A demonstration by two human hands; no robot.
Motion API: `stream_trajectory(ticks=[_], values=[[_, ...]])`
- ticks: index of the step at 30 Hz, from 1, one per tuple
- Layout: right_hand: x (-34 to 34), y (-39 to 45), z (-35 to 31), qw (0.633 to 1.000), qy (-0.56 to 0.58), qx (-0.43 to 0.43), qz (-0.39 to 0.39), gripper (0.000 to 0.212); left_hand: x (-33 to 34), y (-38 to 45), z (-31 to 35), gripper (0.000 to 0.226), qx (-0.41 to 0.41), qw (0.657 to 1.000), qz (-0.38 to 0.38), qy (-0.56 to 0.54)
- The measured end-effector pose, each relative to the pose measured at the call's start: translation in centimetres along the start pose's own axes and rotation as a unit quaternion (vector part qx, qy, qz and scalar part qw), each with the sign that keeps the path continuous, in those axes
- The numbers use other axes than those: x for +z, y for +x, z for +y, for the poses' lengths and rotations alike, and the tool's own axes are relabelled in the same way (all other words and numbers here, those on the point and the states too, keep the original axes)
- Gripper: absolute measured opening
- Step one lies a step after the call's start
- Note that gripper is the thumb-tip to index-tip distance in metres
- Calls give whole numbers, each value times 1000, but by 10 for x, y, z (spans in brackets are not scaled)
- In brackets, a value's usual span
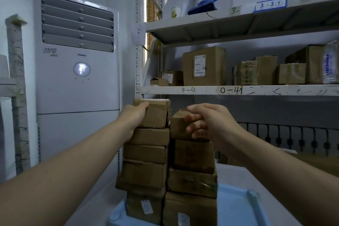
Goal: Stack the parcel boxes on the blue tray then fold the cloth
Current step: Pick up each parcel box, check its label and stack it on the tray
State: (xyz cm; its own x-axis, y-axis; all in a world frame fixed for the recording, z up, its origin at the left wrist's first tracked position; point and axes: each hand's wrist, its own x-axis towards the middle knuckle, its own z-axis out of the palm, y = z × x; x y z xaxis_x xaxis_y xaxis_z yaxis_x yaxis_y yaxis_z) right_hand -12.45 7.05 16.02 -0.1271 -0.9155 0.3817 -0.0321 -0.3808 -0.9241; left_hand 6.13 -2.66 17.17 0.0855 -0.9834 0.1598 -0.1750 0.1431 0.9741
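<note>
Forearms reach in from the picture's seven and four o'clock corners, both stretched forward and up toward two columns of brown cardboard parcel boxes. The columns stand side by side on the blue tray (236,205), whose pale rim shows at about five o'clock of the stacks on a white table (238,174). The left hand (134,121) lies against the nine o'clock side of the left stack, its thumb hooked over the upper edge of the top left box (153,113) and its palm pressed to that box's side; the fingers behind cannot be seen. The right hand (211,123) hovers at the three o'clock side of the top right box (178,124), fingers loosely curled with their tips touching or just off its front face; a firm grip cannot be made out. The left column rises higher, six boxes tall, the right one five, each box lying flat with its long axis running roughly left to right. Several are dented, with white labels on the lowest pair. Farther back, a white standing air conditioner (78,71) sits at ten o'clock, and grey shelves (238,90) carrying more cartons stand at two o'clock.
</note>
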Motion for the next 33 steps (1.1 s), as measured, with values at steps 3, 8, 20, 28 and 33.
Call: stream_trajectory(ticks=[3,8,20,28,33], values=[[-9,-6,1,1000,-2,3,8,20,4,1,-3,76,46,987,94,124],[-35,-23,-1,999,7,13,33,19,39,-42,11,56,303,920,199,146],[-238,-147,70,940,-24,150,305,20,243,-179,-57,41,563,797,-148,158],[-376,-230,107,843,-78,236,477,11,392,-220,-131,46,389,783,-415,254],[-423,-215,141,806,-147,254,515,38,449,-211,-162,55,330,770,-454,303]])
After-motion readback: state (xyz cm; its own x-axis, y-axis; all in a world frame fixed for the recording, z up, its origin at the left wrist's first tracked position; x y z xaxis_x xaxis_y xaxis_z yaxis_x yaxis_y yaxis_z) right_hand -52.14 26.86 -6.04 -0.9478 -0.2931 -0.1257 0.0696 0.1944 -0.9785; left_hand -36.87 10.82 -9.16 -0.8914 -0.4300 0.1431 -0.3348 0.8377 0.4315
